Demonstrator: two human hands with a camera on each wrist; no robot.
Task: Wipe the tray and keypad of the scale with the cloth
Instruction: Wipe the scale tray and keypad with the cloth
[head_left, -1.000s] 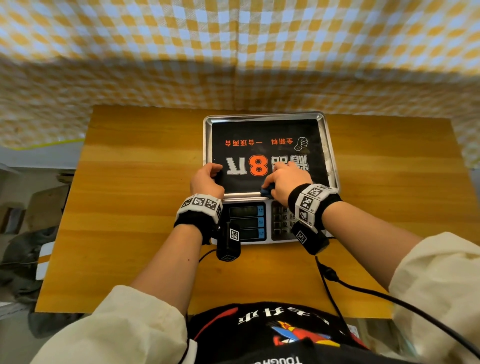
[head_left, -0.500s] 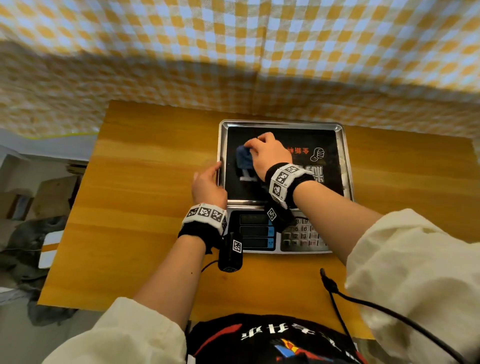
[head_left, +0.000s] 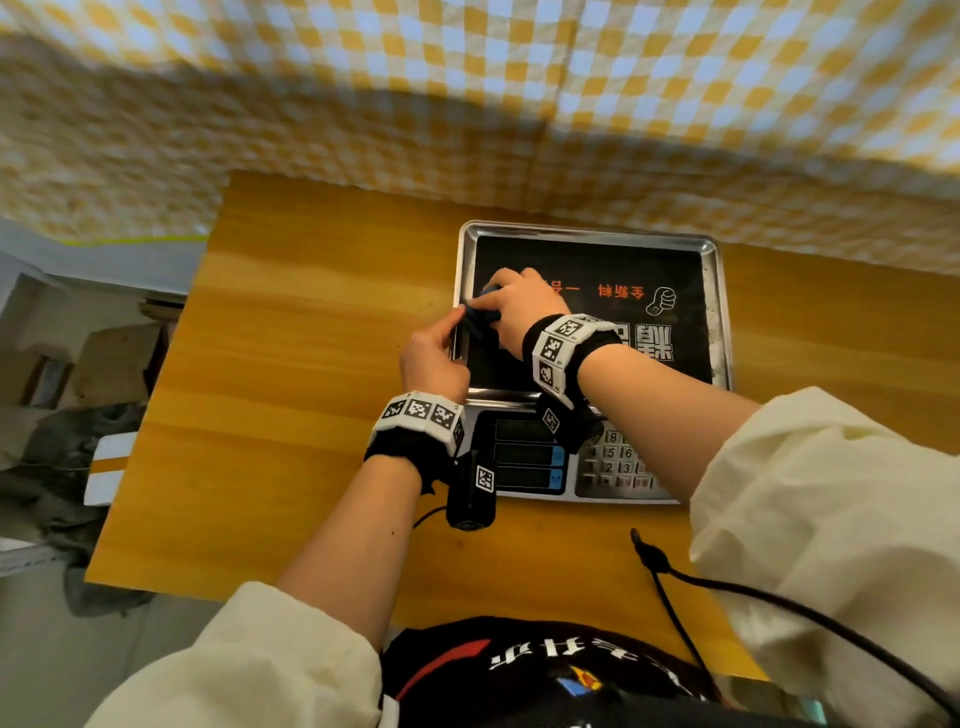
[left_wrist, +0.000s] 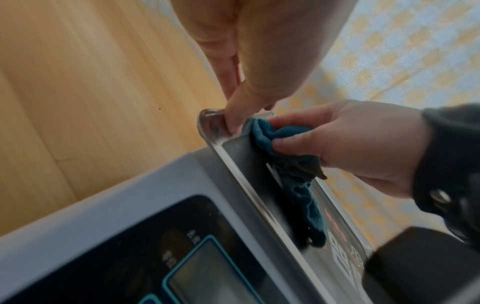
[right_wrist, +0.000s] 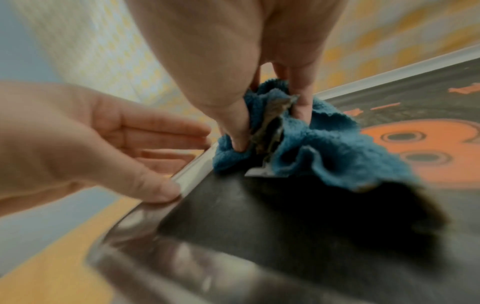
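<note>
Both forearms are bare below loose cream sleeves (head_left: 810, 499) pushed up toward the elbows. Each wrist wears a black band (head_left: 410, 441) topped by a white strap printed with square black-and-white markers (head_left: 558, 345). A small black camera box (head_left: 471, 491) bearing one such marker hangs under the left wrist. A black cable (head_left: 727, 587) trails off. The dark top (head_left: 545, 675) shows red, white and yellow print.

Wooden table (head_left: 291, 364), checkered yellow, perhaps fabric, backdrop (head_left: 467, 78)
</note>
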